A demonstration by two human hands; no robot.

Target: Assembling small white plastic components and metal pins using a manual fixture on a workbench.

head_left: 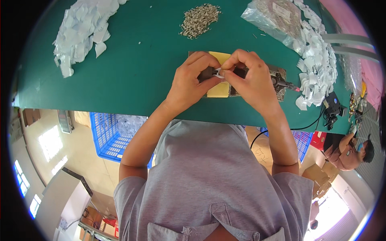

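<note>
My left hand [192,79] and my right hand [254,78] meet over a bench fixture on the green table. Between their pinched fingertips is a small white plastic piece [219,73], held against a dark block [206,74]. Fingers cover much of the piece, so its full shape is hidden. Under the hands lies a yellow pad [218,91] on the fixture's base [281,73]. A dark metal lever [284,84] with a reddish tip sticks out beside my right hand.
White toothed plastic pieces lie heaped at far left [82,34] and along the right [317,70]. Small metal parts [199,20] form a pile at the back, near a clear plastic bag [275,18]. A black device [333,106] with a cable sits front right. Below stands a blue basket [105,140].
</note>
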